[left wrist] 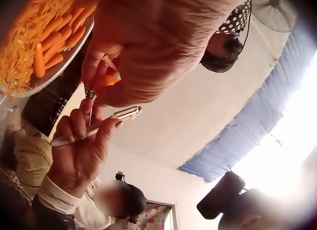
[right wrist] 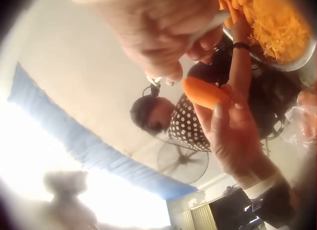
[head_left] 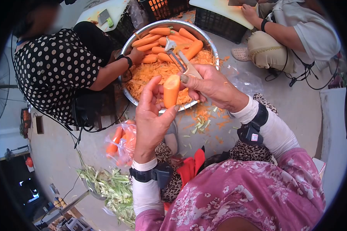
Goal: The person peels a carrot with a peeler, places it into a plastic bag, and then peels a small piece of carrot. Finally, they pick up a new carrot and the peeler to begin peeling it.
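Note:
My left hand (head_left: 148, 121) holds a peeled carrot (head_left: 171, 92) upright between thumb and fingers, its pale cut end facing up. In the right wrist view, the same carrot (right wrist: 202, 93) lies across the left fingers with the thumb against it. A vegetable peeler (head_left: 189, 70) with a pale handle and metal blade is gripped in my right hand (head_left: 221, 87). The right thumb tip is right beside the carrot's top. Below the peeler stands a large metal basin (head_left: 216, 63), where several whole carrots (head_left: 192, 50) lie on a heap of orange peelings (head_left: 146, 79).
On the left, a person in a polka-dot top (head_left: 61, 57) reaches into the basin. Another person (head_left: 293, 32) sits at a cutting board (head_left: 223, 11), back right. A plastic bag of carrots (head_left: 121, 142) lies left of my knees, near a pile of green husks (head_left: 112, 188).

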Motion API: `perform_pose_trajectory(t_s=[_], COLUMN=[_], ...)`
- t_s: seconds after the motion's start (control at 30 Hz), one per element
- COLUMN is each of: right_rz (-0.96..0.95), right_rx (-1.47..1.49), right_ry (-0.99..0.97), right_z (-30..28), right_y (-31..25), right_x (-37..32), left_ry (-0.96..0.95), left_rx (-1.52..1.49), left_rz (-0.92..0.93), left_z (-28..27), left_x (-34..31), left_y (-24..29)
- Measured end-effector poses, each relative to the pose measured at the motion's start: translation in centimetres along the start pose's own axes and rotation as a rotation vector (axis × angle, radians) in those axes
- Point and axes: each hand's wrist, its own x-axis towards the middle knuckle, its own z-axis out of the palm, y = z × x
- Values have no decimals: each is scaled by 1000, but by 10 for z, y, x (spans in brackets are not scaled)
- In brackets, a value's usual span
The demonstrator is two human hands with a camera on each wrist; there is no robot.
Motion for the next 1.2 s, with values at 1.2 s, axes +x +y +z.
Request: perform_pose_trajectory(t_s=[1.2], right_rz=[-436], right_rx=[-540], right_ry=[31], right_z=[9], right_y=[4], right_x=[-4], left_ry=[86], left_rx=[-608], left_rz=[-214], left_z=[6], left_x=[12], left_y=[-7])
